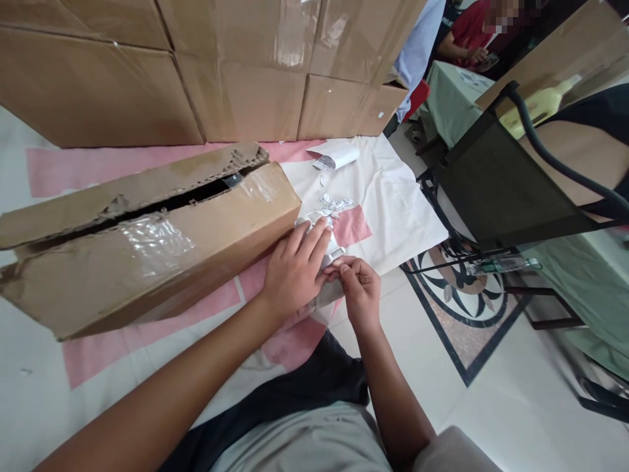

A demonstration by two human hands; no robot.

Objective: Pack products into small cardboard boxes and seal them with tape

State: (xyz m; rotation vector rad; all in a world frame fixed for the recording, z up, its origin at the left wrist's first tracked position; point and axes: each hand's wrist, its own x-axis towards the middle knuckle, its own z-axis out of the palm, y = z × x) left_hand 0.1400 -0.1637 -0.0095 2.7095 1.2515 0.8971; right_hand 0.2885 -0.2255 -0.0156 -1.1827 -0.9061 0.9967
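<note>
Under my left hand [299,262] is a small white object [335,256] with a greyish rectangular patch; its kind is not clear. The fingers of that hand curve over its top, and the thumb is on the near side. My right hand [361,288] is closed in a pinch at the object's near edge, against my left thumb. What the pinch holds is hidden. Just beyond my fingertips lie several small printed white scraps [333,206]. A curled white sheet [339,156] with print lies farther back.
A long cardboard box [211,252] with a torn top lies left of my hands. Stacked cartons [250,98] stand behind it on the pink and white cloth [393,203]. On the right are a dark chair [496,177], a green-covered table [584,275] and other people.
</note>
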